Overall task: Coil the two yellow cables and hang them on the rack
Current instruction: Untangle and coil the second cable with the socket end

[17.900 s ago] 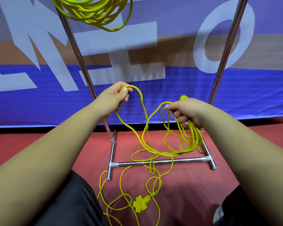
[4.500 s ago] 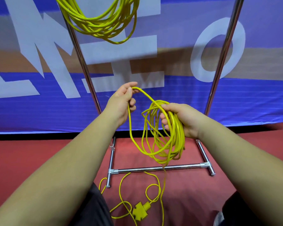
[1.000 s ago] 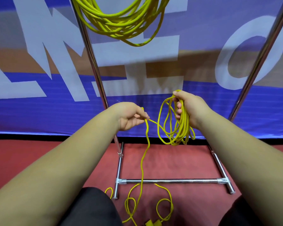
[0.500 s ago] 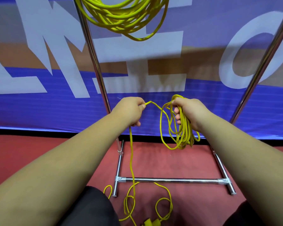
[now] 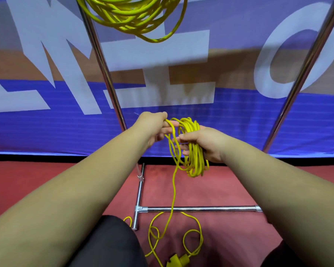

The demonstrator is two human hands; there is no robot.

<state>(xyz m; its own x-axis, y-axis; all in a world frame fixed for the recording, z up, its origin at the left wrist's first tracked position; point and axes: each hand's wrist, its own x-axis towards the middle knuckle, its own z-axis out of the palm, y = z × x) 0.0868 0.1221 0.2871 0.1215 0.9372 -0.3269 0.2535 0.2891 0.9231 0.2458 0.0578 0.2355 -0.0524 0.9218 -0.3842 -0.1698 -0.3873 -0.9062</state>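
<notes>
At the bottom of the frame a matte red floor (image 5: 229,189) carries loose loops of thin yellow cable (image 5: 173,199) and its chunky plug end (image 5: 178,261), the strand crossing the shiny chrome base bar of the rack (image 5: 201,209). Mid-frame, the right hand (image 5: 204,143) curls round a bundled coil (image 5: 195,160) of that cable, while the left hand (image 5: 152,126) just beside it pinches the rising strand. Behind, a ribbed blue banner (image 5: 46,128) with big white letters backs the slanting uprights, and a second yellow coil (image 5: 131,18) hangs at top centre.

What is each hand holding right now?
Left hand: pinches the loose strand.
Right hand: grips the coil.
</notes>
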